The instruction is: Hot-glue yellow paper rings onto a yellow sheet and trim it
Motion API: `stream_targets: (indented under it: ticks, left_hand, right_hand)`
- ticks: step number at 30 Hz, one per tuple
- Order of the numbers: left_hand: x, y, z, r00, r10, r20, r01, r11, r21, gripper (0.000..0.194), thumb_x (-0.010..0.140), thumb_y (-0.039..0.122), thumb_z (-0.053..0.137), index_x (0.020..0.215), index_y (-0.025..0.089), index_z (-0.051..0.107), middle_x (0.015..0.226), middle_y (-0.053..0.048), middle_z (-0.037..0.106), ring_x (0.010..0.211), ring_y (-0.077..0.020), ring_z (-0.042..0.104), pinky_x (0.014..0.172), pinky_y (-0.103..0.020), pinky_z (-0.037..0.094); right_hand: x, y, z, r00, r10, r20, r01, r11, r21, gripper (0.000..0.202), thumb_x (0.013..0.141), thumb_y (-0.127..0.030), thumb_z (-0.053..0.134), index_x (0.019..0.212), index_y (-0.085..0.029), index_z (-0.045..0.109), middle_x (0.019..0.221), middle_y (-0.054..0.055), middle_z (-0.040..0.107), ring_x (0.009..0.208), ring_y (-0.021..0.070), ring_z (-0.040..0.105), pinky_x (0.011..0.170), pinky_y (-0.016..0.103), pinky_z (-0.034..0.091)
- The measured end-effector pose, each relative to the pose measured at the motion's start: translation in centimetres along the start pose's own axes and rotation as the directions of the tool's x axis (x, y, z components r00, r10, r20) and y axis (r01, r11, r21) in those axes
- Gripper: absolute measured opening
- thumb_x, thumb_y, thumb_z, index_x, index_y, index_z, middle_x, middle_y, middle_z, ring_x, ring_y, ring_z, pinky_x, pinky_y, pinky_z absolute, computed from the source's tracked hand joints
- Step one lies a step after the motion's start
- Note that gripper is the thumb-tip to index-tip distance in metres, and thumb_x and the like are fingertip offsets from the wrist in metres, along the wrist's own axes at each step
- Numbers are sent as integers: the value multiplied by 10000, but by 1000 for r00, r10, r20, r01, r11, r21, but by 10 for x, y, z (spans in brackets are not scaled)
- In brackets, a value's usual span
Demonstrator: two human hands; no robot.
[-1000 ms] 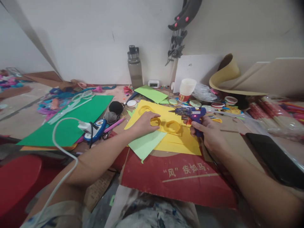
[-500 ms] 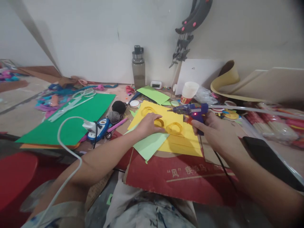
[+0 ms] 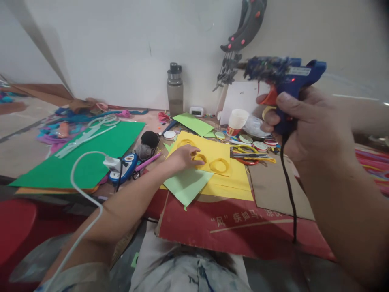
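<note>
My right hand (image 3: 310, 117) is raised on the right, wrapped round a blue hot glue gun (image 3: 291, 87) with an orange trigger and a lit red light. Its nozzle points left, and a black cord hangs from its handle. On the yellow sheet (image 3: 223, 150), my left hand (image 3: 183, 158) rests with thumb and fingers apart beside a yellow paper ring (image 3: 201, 159). Fingers cover part of this ring. A second yellow ring (image 3: 219, 165) sits to the right, and another yellow ring (image 3: 186, 142) lies farther back. Light green paper (image 3: 188, 186) lies below my left wrist.
A red cardboard sheet (image 3: 243, 235) lies at the front edge. Scissors (image 3: 249, 155) and paper cups (image 3: 237, 121) stand right of the yellow sheet. A bottle (image 3: 175, 91) is at the wall. Green paper (image 3: 88, 162) and a power strip (image 3: 126, 167) lie left.
My right hand has lifted the glue gun up and nearer, away from the yellow sheet, uncovering the scissors. My left hand has drawn back slightly from around the middle ring.
</note>
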State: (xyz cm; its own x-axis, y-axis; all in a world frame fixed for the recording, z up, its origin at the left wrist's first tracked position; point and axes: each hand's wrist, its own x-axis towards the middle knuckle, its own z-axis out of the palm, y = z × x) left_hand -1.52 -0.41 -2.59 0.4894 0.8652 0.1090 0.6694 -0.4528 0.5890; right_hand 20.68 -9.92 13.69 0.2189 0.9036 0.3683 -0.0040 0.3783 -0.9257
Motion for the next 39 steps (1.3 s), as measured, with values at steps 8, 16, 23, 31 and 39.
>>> stream_targets:
  ticks: [8,16,23,31,39]
  left_hand:
    - [-5,-2,2,987,145,71,-152,983,101,460,708,489,791,1087,233,740,1055,-77,679,1018,-270,632,875,-366,508]
    - [-7,-1,2,990,127,67,-136,977,161,624,700,539,795,1207,187,704,1150,-123,668,1092,-319,631,922,-397,509]
    - [-4,5,-11,992,60,109,-73,990,117,719,650,486,850,1279,194,663,1191,-109,691,1083,-298,639,912,-382,508]
    - [1,-9,-47,980,-28,-199,49,993,103,179,874,353,637,825,198,712,869,-50,739,786,-187,633,728,-308,472]
    - [1,-15,-47,977,-63,-204,100,980,173,176,863,326,641,750,191,654,792,-43,708,726,-179,613,663,-297,434]
  right_hand:
    - [-3,48,15,991,89,100,-96,993,66,237,745,-292,743,876,-257,549,759,-38,578,521,83,474,487,254,443]
    - [-16,114,-14,987,157,-20,-157,988,1,302,725,-289,749,898,-263,504,649,-74,555,475,92,487,445,244,396]
    - [-27,148,-30,983,174,-55,-176,984,-29,306,739,-322,734,928,-246,506,746,-60,631,489,77,498,487,244,421]
    - [-31,146,-32,984,176,27,-173,980,-100,311,763,-349,714,953,-261,484,814,-43,654,512,92,505,511,270,450]
    - [-35,147,-29,981,183,66,-171,974,-151,347,769,-397,725,969,-258,478,763,-52,615,517,99,501,510,273,434]
